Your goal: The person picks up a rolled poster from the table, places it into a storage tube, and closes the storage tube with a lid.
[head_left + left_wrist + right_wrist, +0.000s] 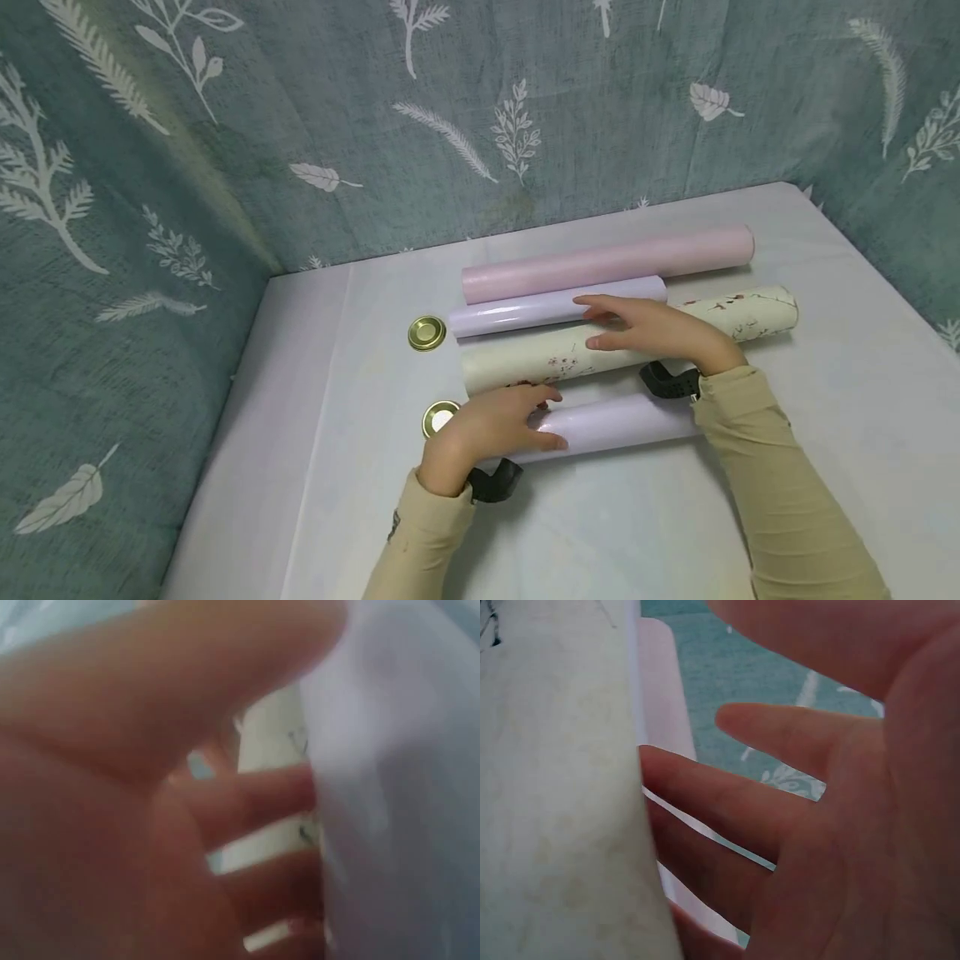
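Hands at glossy lilac cylinder, flower-printed roll.

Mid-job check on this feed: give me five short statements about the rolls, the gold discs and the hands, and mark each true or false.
1. The pink roll is the farthest back of the rolls. True.
2. The right hand is over the pink roll. False: it is over the floral roll.
3. The far gold disc lies by the left end of the far lilac roll. True.
4. The floral roll stands upright. False: it lies on its side on the table.
5. The left hand is at the near lilac roll. True.
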### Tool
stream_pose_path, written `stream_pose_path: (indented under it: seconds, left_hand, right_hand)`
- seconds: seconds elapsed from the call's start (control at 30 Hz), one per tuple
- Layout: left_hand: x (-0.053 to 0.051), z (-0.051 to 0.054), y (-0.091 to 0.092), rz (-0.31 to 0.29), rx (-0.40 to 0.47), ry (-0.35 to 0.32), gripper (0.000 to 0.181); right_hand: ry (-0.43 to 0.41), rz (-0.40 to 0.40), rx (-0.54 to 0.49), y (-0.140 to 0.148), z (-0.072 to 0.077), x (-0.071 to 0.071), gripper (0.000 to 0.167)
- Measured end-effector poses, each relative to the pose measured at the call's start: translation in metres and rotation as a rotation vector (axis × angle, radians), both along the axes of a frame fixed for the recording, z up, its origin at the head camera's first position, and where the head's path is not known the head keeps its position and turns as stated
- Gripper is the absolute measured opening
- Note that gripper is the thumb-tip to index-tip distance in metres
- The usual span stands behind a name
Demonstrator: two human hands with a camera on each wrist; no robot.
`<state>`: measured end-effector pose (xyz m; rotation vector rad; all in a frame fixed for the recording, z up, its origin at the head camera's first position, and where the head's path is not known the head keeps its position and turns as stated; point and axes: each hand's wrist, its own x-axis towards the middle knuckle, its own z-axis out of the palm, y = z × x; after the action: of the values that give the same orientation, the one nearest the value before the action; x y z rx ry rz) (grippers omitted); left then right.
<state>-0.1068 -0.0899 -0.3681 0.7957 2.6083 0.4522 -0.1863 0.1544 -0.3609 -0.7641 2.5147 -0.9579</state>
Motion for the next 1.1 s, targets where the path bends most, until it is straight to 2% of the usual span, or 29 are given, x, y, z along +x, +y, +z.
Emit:
stream_pose_path:
  seconds: [0.17, 0.27, 0.4, 0.63, 0.83, 1.1]
  left_hand:
    - [0.003, -0.001, 0.004, 0.028, -0.108, 0.035, 0.056]
    - [0.002, -0.002, 0.003, 0.039, -0.103, 0.049, 0.051]
    - [-0.002, -0.004, 0.001, 0.063, -0.071, 0.066, 0.046]
    - [-0.006, -0.007, 0.0, 0.159, -0.117, 0.182, 0.045]
    - [-0.007, -0.003, -0.01, 0.168, -0.138, 0.151, 0.052]
    - [-0.008, -0.002, -0.021, 0.258, -0.151, 0.157, 0.059]
  right_hand:
    - [0.056, 0.045, 0.035, -0.002, -0.006, -0.005, 0.069]
    - [0.077, 0.06, 0.052, -0.002, -0.01, -0.007, 0.071]
    - [0.062, 0.042, 0.06, 0.0, -0.012, -0.008, 0.071]
    - [0.064, 0.035, 0.025, -0.001, -0.011, -0.007, 0.064]
    - [0.065, 0.052, 0.038, 0.0, -0.01, -0.007, 0.062]
    - [0.029, 0.008, 0.045, 0.001, -0.007, -0.006, 0.061]
